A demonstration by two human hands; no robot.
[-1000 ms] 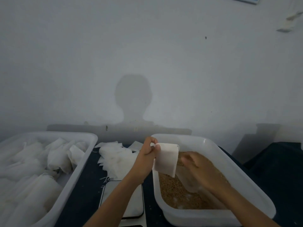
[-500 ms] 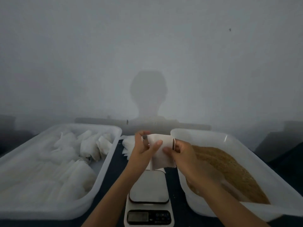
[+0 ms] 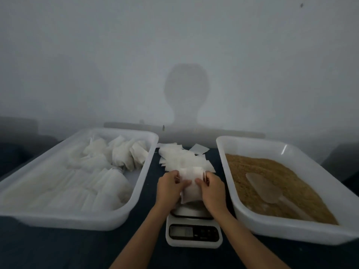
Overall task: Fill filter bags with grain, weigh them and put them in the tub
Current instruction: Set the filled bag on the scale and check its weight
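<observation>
Left hand [image 3: 171, 188] and right hand [image 3: 210, 188] pinch a plump, white, translucent filter bag [image 3: 191, 188] above the scale [image 3: 194, 228], tub [image 3: 136, 195] at nine o'clock.

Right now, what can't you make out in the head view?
- Scale readout: too small and dim to read.
- Scale platform: mostly hidden under the filter bag and both hands, left hand, right hand.
- Whether the bag rests on the platform: hidden by the hands.
- Bag's fill: opaque.
- Scoop handle end in the grain tub: blurred.
</observation>
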